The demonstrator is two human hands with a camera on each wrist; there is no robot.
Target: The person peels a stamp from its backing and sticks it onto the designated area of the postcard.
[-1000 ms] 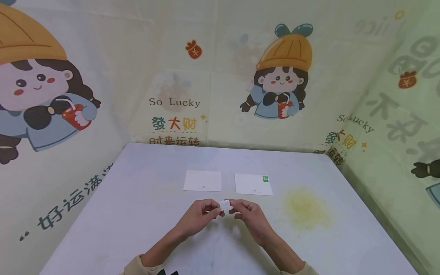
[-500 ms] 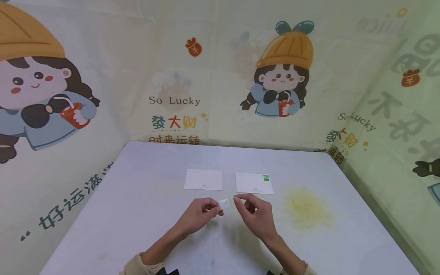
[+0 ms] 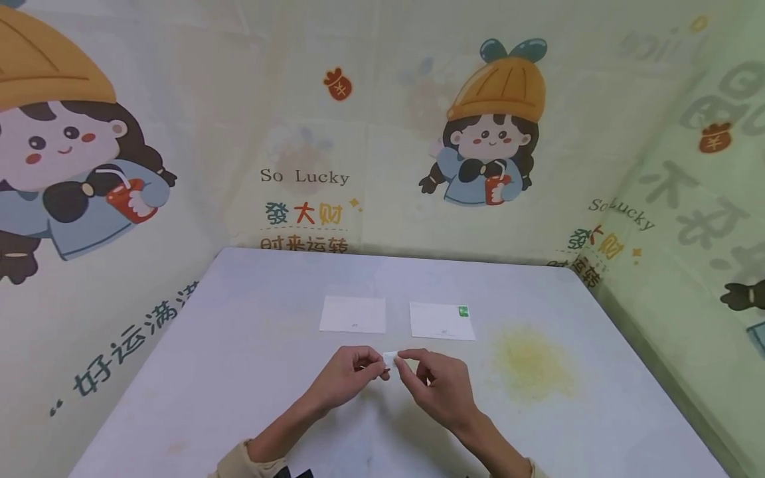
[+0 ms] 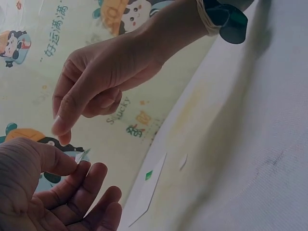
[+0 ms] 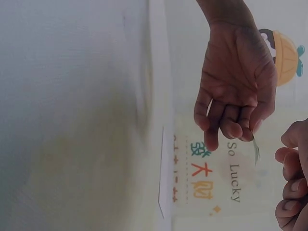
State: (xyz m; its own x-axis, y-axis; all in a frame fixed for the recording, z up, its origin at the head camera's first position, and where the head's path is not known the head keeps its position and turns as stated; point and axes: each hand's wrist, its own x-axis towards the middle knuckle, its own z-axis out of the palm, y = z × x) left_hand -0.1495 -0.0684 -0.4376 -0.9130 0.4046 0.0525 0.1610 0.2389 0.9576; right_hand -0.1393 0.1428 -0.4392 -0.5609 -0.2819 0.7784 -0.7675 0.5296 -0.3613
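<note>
My left hand [image 3: 346, 377] pinches a small, stamp-sized white paper slip [image 3: 390, 360] between thumb and index finger, above the table. Seen from the left wrist, the slip [image 4: 83, 156] looks thin, with a pale green tint and a pointed, lifted edge. My right hand [image 3: 441, 385] hovers at its right side, fingers curled, thumb and index tips overlapping its edge in the head view. Both wrist views show a gap between the right fingertips and the slip. Beyond the hands lie two white cards: a left one [image 3: 352, 315] and a right one [image 3: 439, 321] with a green stamp [image 3: 463, 311] in its top right corner.
The white table [image 3: 239, 372] bears a yellow stain [image 3: 532, 362] on the right. Another small white slip [image 4: 183, 162] shows near the stamped card in the left wrist view. Printed cloth walls [image 3: 382, 133] stand behind the table and on both sides.
The right hand touched the slip, drew back to the right with thumb and index together, then came back to its edge. The left hand keeps its pinch; both cards lie unmoved.
</note>
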